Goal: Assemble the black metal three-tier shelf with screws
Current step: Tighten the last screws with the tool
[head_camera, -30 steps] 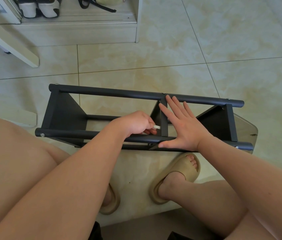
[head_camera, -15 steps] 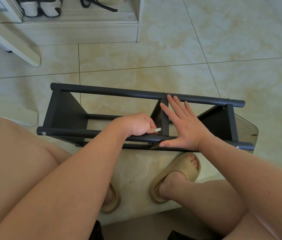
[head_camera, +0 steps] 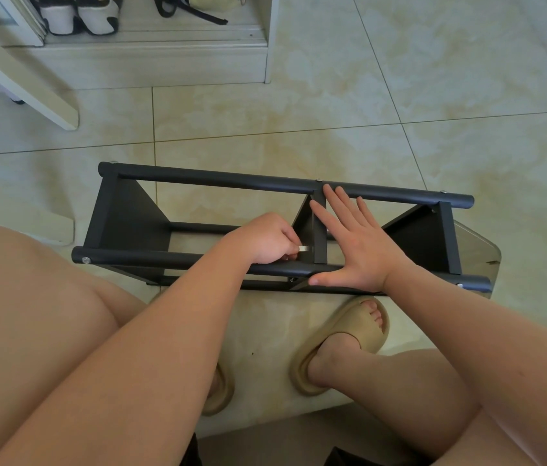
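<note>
The black metal shelf [head_camera: 218, 179] lies on its side on the tiled floor, its two long tubes running left to right and three panels between them. My left hand [head_camera: 265, 238] is curled around a small silver tool [head_camera: 305, 248], likely a hex key, next to the middle panel [head_camera: 319, 230] just above the near tube. My right hand [head_camera: 359, 243] lies flat with fingers spread against the middle panel, thumb on the near tube. Silver screw heads show at the tube ends [head_camera: 86, 260].
My legs and beige slippers [head_camera: 349, 338] sit close under the shelf's near side. A white shoe cabinet [head_camera: 151, 55] with shoes stands at the back left, and a white slanted board [head_camera: 20, 79] leans at the far left.
Both hands stay in place on the middle panel; my left hand has turned the silver tool only slightly. The shelf has not moved.
</note>
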A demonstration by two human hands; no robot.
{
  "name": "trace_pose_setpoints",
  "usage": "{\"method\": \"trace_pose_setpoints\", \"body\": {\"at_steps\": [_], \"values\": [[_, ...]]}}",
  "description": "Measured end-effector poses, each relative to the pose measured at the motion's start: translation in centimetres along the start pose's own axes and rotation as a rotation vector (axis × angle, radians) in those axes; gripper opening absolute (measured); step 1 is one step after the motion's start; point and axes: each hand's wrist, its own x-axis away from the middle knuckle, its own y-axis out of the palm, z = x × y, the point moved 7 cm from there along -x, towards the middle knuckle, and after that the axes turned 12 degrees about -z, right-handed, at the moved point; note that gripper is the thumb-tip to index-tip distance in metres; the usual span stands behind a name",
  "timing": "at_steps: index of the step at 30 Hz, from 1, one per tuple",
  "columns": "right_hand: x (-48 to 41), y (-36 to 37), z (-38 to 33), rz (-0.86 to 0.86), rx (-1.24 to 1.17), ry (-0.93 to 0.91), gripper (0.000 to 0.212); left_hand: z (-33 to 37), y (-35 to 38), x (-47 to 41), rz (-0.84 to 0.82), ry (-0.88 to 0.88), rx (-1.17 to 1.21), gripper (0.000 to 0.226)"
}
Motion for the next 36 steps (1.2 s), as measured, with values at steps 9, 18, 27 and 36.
{"method": "trace_pose_setpoints", "body": {"at_steps": [9, 18, 27, 36], "values": [[0.0, 0.0, -0.01, 0.002, -0.007, -0.003, 0.125, -0.65, -0.09, -0.41, 0.05, -0.023, 0.331, 0.022], [0.05, -0.11, -0.03, 0.009, -0.007, -0.005, 0.125, -0.83, -0.17, -0.99, 0.17, -0.09, 0.403, 0.026], [0.04, -0.09, -0.04, 0.005, -0.01, -0.007, 0.124, -0.52, -0.05, -0.79, 0.126, -0.06, 0.455, 0.022], [0.06, -0.06, -0.07, -0.002, -0.012, -0.004, 0.125, -0.18, 0.42, -0.81, 0.06, -0.071, 0.422, 0.005]]}}
